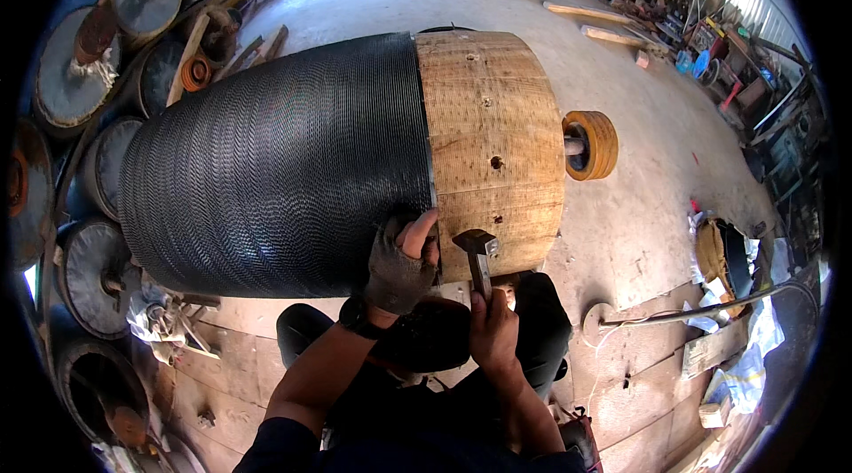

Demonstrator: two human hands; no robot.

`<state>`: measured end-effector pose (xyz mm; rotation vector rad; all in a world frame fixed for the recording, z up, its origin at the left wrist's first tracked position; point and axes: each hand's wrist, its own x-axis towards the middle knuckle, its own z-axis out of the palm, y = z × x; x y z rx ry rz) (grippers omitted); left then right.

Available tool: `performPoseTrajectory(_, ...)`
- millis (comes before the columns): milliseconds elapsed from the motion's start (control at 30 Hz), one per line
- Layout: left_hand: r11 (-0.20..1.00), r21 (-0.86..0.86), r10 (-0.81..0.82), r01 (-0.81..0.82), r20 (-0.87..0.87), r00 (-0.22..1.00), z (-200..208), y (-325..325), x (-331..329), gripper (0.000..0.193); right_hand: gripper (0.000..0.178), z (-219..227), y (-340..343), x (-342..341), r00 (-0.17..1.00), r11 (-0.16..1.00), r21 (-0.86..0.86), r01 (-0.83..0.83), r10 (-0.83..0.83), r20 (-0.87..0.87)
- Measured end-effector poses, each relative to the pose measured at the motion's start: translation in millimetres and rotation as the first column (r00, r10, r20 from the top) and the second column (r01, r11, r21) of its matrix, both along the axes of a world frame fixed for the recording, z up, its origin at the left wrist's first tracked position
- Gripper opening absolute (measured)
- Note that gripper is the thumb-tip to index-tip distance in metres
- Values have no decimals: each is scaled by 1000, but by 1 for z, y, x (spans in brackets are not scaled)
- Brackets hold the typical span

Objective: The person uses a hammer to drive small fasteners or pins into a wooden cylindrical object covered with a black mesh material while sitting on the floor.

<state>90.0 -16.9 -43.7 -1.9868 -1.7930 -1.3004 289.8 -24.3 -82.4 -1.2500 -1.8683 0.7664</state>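
Observation:
A large roller lies across in front of me. Its left part is wrapped in a black, finely ridged covering (284,162), and its right part is a bare wooden drum (524,127) with small holes. My left hand (401,271), in a grey fingerless glove, rests at the covering's right edge. Its fingers are bent together there; whatever may be between them is hidden. My right hand (493,331) is bare and grips the handle of a hammer (479,251). The hammer's metal head stands over the wood, right of my left fingers; whether it touches cannot be told.
A yellow wheel (599,145) sits on the shaft at the drum's right end. Large metal-ended rollers (93,278) are stacked along the left. A curved metal rod (692,318), scraps and plastic bags lie on the right. Wooden beams (599,11) lie on the floor farther off.

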Motion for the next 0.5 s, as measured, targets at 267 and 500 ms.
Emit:
performPoseTrajectory(267, 993, -75, 83, -87, -60, 995, 22, 9, 7, 59, 23, 5, -1, -6, 999, 1000, -11, -19, 19, -31)
performPoseTrajectory(500, 988, -11, 153, -154, -81, 985, 23, 18, 18, 65, 17, 20, -3, -8, 999, 998, 64, 10, -8, -33)
